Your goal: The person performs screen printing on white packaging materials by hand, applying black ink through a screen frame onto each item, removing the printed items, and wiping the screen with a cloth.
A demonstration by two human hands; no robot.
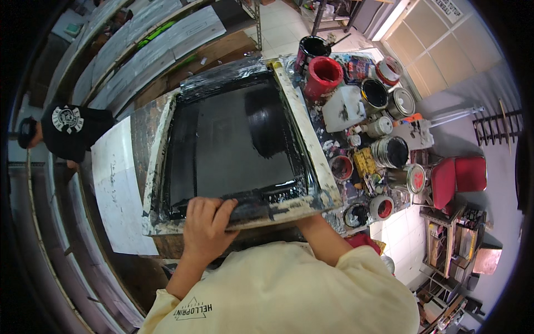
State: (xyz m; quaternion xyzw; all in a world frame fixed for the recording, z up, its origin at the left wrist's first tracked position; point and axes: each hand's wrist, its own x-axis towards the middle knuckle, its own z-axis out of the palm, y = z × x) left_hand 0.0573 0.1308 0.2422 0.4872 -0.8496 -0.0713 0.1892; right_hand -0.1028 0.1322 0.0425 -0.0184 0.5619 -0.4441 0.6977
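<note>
A screen printing frame (156,167) with whitish, ink-stained wooden sides lies before me, its dark mesh (222,145) smeared with glossy black ink. Wet ink gathers along the near side and in a broad patch at the upper right. My left hand (208,225) is closed over the near edge of the frame, fingers on top. My right forearm (322,239) reaches beneath the near right corner; the frame hides that hand and its fingers.
Ink tubs, a red can (322,78), a white jug (344,108) and a yellow item (364,161) crowd the right side. White sheets (119,183) lie at left. Beyond are drying racks (150,47) and a person in black (69,131). Red chairs (470,173) stand far right.
</note>
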